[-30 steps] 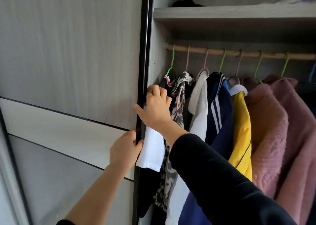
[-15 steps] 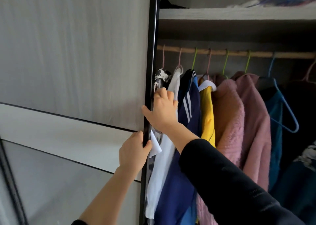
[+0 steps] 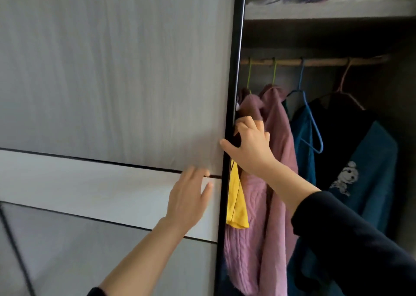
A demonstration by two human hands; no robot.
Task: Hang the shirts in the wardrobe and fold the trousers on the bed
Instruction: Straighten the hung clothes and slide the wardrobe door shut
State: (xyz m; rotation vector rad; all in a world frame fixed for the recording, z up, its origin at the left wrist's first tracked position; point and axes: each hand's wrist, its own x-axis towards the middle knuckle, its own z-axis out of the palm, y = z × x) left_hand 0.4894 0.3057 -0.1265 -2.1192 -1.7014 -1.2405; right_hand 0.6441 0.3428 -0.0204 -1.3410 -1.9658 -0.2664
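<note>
Now the left hand is off the frame, lying flat with spread fingers on the sliding door, while the right hand curls round its black edge. The door has slid right, hiding most tops. A yellow shirt peeks out beside the pink sweater under the rail. Hanging looks finished; trousers next, I'd guess.

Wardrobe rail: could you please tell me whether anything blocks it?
The sliding door hides the left stretch of the rail, the right hand gripping the door's black edge; right of it the rail is exposed.
</note>
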